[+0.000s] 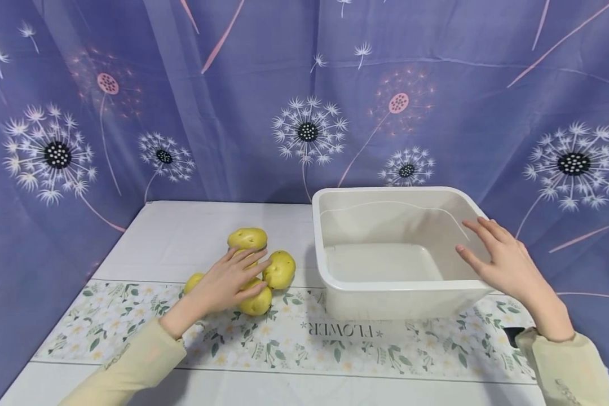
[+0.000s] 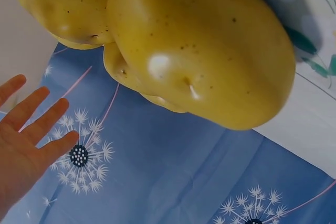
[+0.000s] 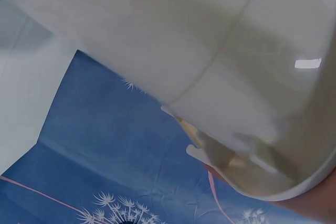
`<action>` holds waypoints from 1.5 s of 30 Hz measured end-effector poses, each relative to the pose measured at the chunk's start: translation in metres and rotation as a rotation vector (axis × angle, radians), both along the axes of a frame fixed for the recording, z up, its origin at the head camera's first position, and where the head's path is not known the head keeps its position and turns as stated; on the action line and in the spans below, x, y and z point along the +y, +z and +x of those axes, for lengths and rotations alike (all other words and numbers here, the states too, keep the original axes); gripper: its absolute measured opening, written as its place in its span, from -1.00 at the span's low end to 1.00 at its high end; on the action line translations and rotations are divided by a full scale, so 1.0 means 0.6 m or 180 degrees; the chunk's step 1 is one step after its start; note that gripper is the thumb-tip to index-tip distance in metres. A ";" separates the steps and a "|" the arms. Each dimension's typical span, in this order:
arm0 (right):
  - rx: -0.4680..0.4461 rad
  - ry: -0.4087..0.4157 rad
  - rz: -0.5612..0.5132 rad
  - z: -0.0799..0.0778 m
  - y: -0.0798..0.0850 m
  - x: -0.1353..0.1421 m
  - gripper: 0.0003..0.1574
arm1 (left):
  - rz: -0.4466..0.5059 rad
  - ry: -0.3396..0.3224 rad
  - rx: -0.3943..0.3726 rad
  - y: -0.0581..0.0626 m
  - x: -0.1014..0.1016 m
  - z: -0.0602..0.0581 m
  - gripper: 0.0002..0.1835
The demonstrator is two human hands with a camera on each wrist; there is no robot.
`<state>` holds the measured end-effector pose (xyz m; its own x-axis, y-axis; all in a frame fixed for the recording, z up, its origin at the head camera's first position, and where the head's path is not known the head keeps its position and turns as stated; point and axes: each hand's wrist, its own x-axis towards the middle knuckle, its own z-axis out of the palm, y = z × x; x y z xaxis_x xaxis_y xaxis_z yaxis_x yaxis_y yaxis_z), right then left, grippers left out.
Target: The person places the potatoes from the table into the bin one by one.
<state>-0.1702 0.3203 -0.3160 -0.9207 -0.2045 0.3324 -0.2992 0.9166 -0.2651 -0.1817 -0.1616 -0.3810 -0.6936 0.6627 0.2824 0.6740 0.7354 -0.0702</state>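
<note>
Several yellow potatoes lie in a cluster on the left of the table, one at the back [image 1: 247,238] and one on the right side [image 1: 279,270]. Over them reaches my left hand [image 1: 228,282], fingers extended and spread, partly hiding the middle ones. In the left wrist view a large potato [image 2: 205,51] fills the upper part, while the fingers are straight at the lower left. A white plastic bin [image 1: 385,286] stands to the right with nothing inside. At its right rim is my right hand [image 1: 507,259], fingers loosely extended over the edge. The right wrist view mostly shows the bin's wall [image 3: 184,40].
A white table covering with a floral band [image 1: 345,352] lies under everything. Blue-purple curtains [image 1: 254,113] with dandelion prints enclose the back and sides, close behind the bin. A small dark object [image 1: 512,336] shows beside the right sleeve.
</note>
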 end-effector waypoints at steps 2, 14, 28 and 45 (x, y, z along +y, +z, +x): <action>-0.0151 0.0033 0.0039 -0.004 0.001 0.002 -0.27 | -0.0031 -0.0027 0.0025 0.001 0.001 -0.003 -0.48; -0.0603 0.0018 0.0298 -0.019 0.006 0.005 -0.22 | -0.0176 -0.0161 0.0001 -0.002 0.014 -0.024 -0.51; -0.0789 -0.0008 0.0472 -0.018 0.011 0.002 -0.19 | -0.0345 -0.0434 -0.0177 0.004 0.042 -0.051 -0.51; -0.0691 -0.0006 0.0392 -0.015 0.009 0.004 -0.20 | -0.0661 -0.0650 0.0066 -0.004 0.067 -0.066 -0.59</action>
<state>-0.1792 0.3226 -0.3107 -0.9682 -0.2294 0.0995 -0.2458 0.9465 -0.2093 -0.2214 -0.1216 -0.3836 -0.5353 0.8332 0.1387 0.8036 0.5529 -0.2203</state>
